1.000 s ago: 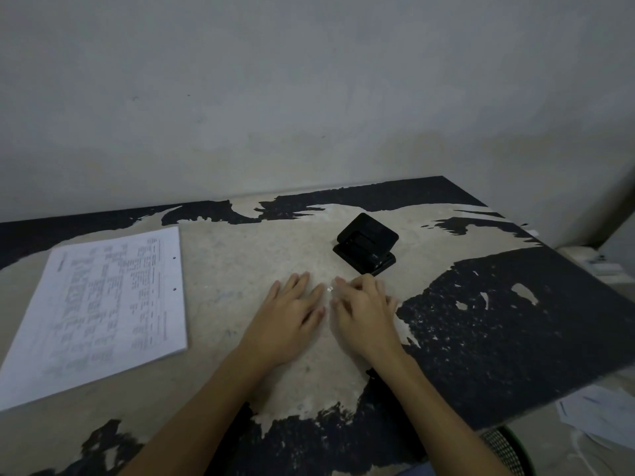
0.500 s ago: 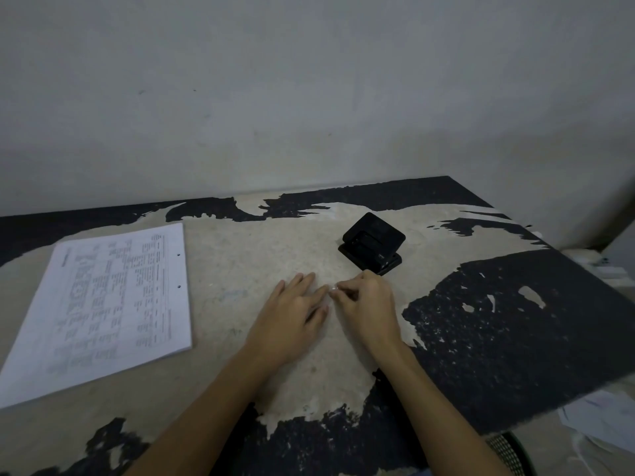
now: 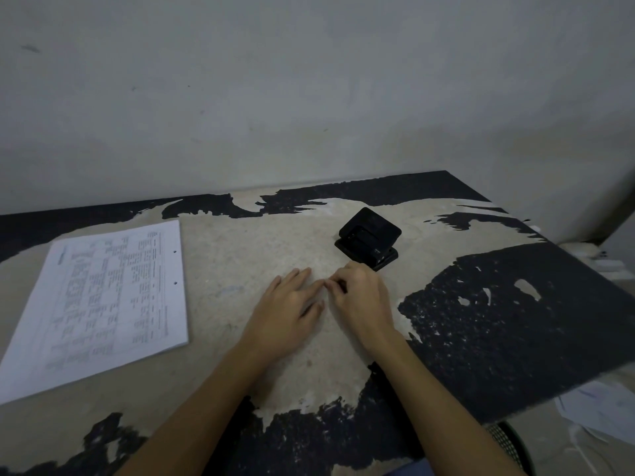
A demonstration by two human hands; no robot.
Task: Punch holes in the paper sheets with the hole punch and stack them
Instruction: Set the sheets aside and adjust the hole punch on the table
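A stack of printed paper sheets [image 3: 103, 304] lies at the left of the table, with two punched holes along its right edge. The black hole punch [image 3: 368, 238] sits at the middle rear, nobody touching it. My left hand [image 3: 287, 312] rests flat on the bare tabletop, fingers spread, holding nothing. My right hand [image 3: 362, 298] lies just right of it and just in front of the punch, its fingers curled in and its fingertips against my left fingers. Whether it pinches something tiny I cannot tell.
The table [image 3: 223, 269] has a worn beige top with black patches and stands against a grey wall. Loose papers [image 3: 604, 413] lie on the floor beyond the right edge. More clutter [image 3: 598, 259] sits past the far right corner.
My right hand's fingers have curled in more tightly beside my left fingertips. The view has shifted slightly; papers and punch stay where they were.
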